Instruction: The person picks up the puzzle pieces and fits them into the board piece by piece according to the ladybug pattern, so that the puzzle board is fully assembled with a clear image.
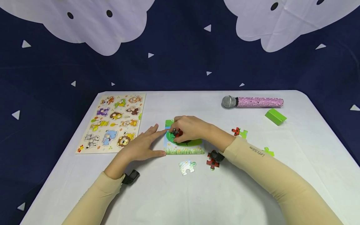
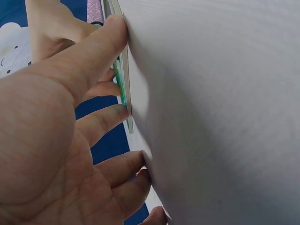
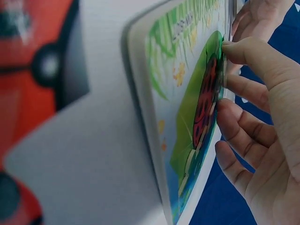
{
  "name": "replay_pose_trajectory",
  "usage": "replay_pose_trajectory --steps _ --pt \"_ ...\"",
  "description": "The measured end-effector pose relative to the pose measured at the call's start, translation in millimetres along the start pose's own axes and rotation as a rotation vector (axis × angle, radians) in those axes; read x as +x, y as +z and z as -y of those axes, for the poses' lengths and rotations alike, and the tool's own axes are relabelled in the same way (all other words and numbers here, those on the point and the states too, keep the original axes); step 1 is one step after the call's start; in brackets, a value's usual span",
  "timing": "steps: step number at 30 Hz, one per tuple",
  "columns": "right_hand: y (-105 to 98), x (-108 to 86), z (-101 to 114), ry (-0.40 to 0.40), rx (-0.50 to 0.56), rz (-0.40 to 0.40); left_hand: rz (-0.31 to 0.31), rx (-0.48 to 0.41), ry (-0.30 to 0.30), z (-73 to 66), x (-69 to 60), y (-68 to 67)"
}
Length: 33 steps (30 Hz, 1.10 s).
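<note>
A small puzzle board (image 1: 184, 152) (image 3: 168, 89) with a ladybug picture lies mid-table. My right hand (image 1: 192, 127) (image 3: 267, 101) is over its upper left part, thumb and fingertips pinching a red, black and green puzzle piece (image 1: 177, 133) low against the picture; the fingers partly cover it. My left hand (image 1: 140, 145) (image 2: 61, 126) lies at the board's left side with fingers spread. Its index fingertip touches the left edge and its thumb is at the lower left corner.
Loose pieces lie nearer me and to the right: a grass piece (image 1: 185, 167), a red piece (image 1: 212, 163), a red-green piece (image 1: 240, 132) and a green piece (image 1: 268, 152). An animal board (image 1: 112, 124) is at left; a pink microphone (image 1: 258, 102) and green block (image 1: 276, 117) at right.
</note>
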State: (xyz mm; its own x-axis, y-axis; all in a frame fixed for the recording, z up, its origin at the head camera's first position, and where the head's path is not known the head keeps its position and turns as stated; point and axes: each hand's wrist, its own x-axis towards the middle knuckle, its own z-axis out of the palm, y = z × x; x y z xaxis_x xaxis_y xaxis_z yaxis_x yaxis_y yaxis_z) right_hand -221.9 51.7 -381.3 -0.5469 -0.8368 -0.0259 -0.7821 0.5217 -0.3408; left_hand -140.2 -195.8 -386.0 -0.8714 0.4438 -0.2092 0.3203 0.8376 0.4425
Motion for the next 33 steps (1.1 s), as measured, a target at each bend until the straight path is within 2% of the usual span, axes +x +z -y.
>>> replay_pose_trajectory --steps 2,8,11,15,18,20,27,33 --pt "1 0.2 -1 -0.003 0.007 0.0 0.009 0.0 -0.009 -1.7 -0.1 -0.8" --pt "2 1.0 -3 -0.005 0.032 -0.002 -0.013 -0.013 0.016 3.4 0.8 0.8" --pt "2 0.9 -3 -0.003 0.047 0.0 -0.023 -0.02 0.011 12.0 4.9 6.7" --pt "2 0.5 -4 0.004 0.062 0.005 -0.016 0.002 -0.002 9.9 5.1 6.6" --pt "1 0.5 -4 0.011 0.064 0.012 0.0 0.012 0.001 -1.2 0.3 -1.0" --pt "1 0.3 -4 0.018 0.066 0.016 -0.007 -0.001 0.008 -0.6 -0.2 -1.1" --pt "0 -0.7 -2 0.03 0.052 0.02 -0.02 -0.019 0.038 8.2 2.6 3.3" --pt "2 -4.2 -5 0.01 0.037 -0.017 -0.032 -0.006 0.043 21.7 8.4 13.0"
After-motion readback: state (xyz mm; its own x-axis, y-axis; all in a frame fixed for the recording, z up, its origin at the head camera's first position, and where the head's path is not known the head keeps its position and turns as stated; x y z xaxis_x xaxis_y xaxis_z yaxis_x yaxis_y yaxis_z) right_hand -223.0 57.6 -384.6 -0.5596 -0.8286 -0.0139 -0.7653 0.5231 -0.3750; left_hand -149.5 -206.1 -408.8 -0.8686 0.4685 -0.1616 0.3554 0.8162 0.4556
